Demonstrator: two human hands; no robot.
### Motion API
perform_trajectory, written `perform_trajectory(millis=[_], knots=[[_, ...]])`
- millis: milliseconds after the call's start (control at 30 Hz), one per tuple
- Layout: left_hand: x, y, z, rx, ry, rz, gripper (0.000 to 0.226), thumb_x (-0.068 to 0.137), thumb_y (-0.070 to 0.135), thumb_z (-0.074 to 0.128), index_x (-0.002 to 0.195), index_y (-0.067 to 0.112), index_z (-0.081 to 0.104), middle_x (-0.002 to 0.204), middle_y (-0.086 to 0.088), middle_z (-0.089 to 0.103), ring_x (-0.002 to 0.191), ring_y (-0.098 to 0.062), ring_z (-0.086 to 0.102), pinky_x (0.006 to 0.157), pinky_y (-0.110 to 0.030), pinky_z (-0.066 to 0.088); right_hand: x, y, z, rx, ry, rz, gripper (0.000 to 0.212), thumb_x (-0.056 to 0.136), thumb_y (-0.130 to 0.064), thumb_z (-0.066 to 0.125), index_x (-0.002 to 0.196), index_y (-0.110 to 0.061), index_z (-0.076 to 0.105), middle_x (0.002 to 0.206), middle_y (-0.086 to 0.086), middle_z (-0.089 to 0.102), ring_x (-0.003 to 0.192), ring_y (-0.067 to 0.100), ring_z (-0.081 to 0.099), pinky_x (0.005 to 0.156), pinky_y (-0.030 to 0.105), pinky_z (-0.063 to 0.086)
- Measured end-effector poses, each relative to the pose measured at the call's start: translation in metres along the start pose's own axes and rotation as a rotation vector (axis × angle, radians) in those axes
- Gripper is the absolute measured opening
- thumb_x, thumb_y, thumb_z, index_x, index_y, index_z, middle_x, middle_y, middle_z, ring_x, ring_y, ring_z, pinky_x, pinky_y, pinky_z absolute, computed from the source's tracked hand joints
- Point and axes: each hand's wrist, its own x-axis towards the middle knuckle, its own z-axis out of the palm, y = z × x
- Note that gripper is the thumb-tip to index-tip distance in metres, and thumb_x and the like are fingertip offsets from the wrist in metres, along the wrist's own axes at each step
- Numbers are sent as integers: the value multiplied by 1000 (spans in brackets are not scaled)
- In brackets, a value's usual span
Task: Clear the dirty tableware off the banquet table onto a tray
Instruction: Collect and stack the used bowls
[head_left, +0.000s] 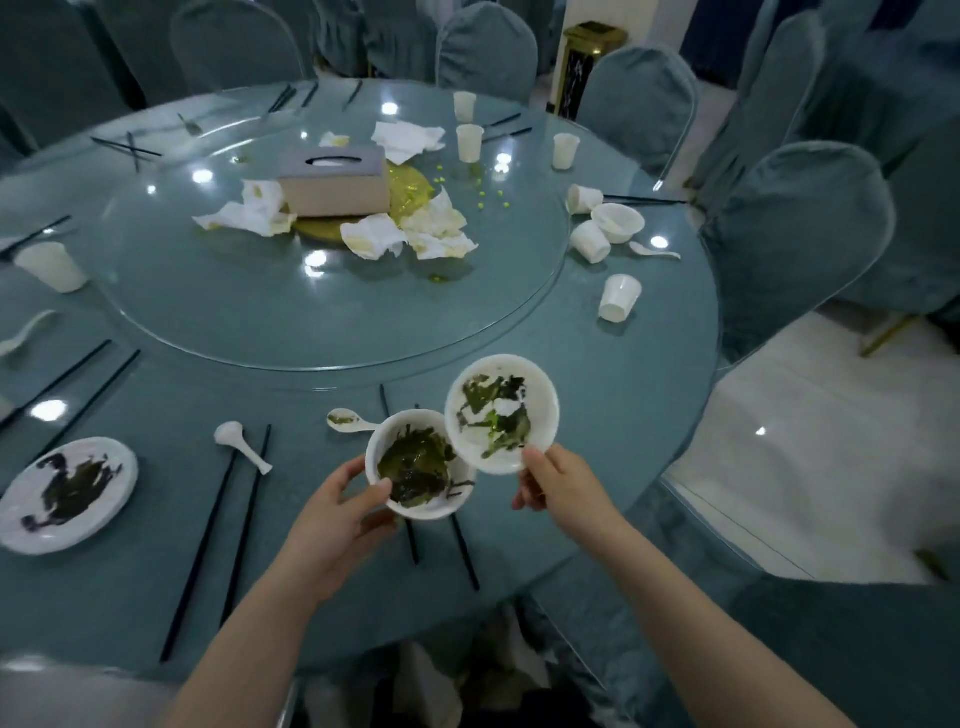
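1. Left hand (337, 512) grips the bowl (415, 465), thumb on the near rim, fingers curled around its side; right hand (553, 480) pinches the small plate (501, 413) by its near edge, tilted over the bowl's right rim.
2. We tip steeper so the greens slide into the bowl; keep the rims overlapped.
3. Then we nest plate under bowl.
4. No tray in view; cups (618, 297) and plate (67, 493) left on the table (623, 415).

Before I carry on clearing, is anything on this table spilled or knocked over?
Yes. A yellow spill spreads under the tissue box on the glass turntable, with crumpled stained napkins and scattered green peas around it. Two paper cups lie tipped over at the table's right side.
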Motion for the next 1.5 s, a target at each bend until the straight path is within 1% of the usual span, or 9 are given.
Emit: perform_trajectory(millis=[167,300,367,533,733,867,1100,1300,1500], knots=[[-25,-11,-1,1,-56,30,38,91,15,59,127,25,52,103,-7,71,93,-26,68,73,-36,54,-44,-4,29,-101,0,15,32,100,-31,41,78,-16,58,67,-3,64,69,17,61,66,31,47],[-41,-24,-7,-4,-114,18,34,91,21,60,123,29,55,99,-3,72,95,-27,67,71,-35,54,-73,0,44,29,103,34,3,96,-32,50,94,-33,52,98,-6,64,88,12,65,68,26,55],[-47,-30,-8,9,-148,12,33,88,25,62,120,31,58,98,-1,73,97,-28,66,75,-38,55,-85,2,49,84,124,56,7,95,-29,52,98,-34,48,103,-6,63,89,11,66,67,25,57],[-61,-43,0,85,-228,3,38,77,41,64,114,36,62,97,5,73,96,-23,68,79,-42,56,-113,11,51,168,191,112,23,91,-12,54,111,-22,56,101,-1,67,86,14,69,65,26,59],[-72,-56,37,157,-472,4,31,85,39,61,115,33,64,111,1,70,100,-21,68,77,-36,57,-152,33,17,130,357,72,27,89,-11,57,86,-37,63,86,-9,70,77,9,70,66,29,60],[-82,-64,95,192,-631,-28,55,72,24,69,126,24,54,113,-11,68,102,-27,67,78,-39,57,-188,51,-30,183,487,65,24,90,-11,60,91,-35,64,88,-9,70,78,9,70,64,29,60],[-125,-102,249,275,-754,24,32,91,10,55,121,21,57,102,-8,72,92,-24,70,69,-33,58,-274,78,-160,184,686,27,29,88,-8,62,89,-37,64,87,-13,70,76,2,69,60,19,56],[-183,-153,403,320,-803,149,31,92,9,54,122,19,58,105,-9,71,92,-21,71,70,-30,58,-352,110,-302,225,773,26,25,87,-3,62,88,-27,69,84,-1,74,77,15,73,65,30,60],[-229,-212,531,334,-834,143,28,94,10,48,120,17,58,107,-10,69,90,-22,71,70,-32,59,-416,158,-421,258,884,13,17,87,-8,65,97,-19,72,85,2,75,77,16,73,65,26,59]])
